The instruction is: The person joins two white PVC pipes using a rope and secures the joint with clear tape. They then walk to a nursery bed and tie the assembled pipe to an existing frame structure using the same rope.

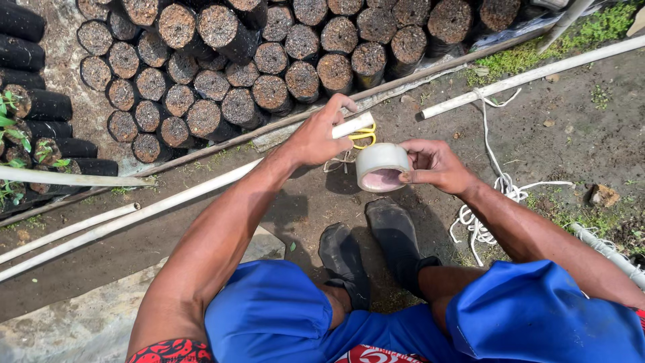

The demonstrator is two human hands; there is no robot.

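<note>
Right hand (435,165) grips pale translucent tape roll (381,167); left hand (316,138) pinches white plastic pipe end (353,125). Wrapping step likely; next needs the tape's loose end.

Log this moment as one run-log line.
left hand: grips white pipe end | right hand: holds tape roll | scissors: on ground behind roll | rope: at right

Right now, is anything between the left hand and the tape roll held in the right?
Nothing visible. The left hand, gripping a white pipe end, sits just beside the tape roll in the right hand.
</note>
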